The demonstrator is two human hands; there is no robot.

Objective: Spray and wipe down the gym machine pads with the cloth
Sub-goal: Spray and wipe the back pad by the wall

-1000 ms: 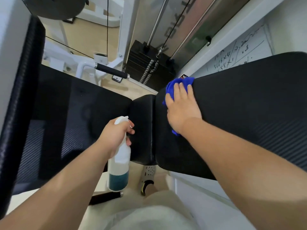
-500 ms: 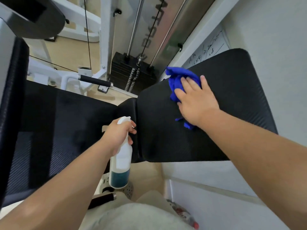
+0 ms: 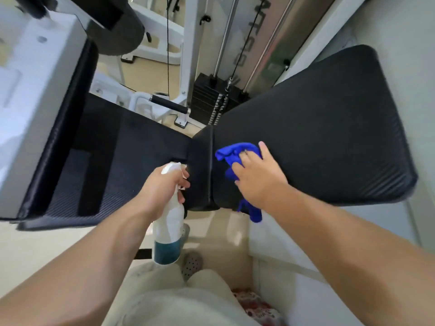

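Right hand (image 3: pixel 257 178) presses flat on cloth (image 3: pixel 235 156) at pad (image 3: pixel 317 128) edge, left hand (image 3: pixel 162 184) clamped on bottle (image 3: pixel 168 231).

The right hand (image 3: pixel 259 180) is covering much of the blue cloth (image 3: pixel 235 151), and the left hand (image 3: pixel 162 187) is hiding the neck of the spray bottle (image 3: pixel 168 231). The white machine frame (image 3: pixel 30 90) is blurring and running off the left edge, and the lettering (image 3: pixel 247 43) on the steel panel is being cut off at the top.
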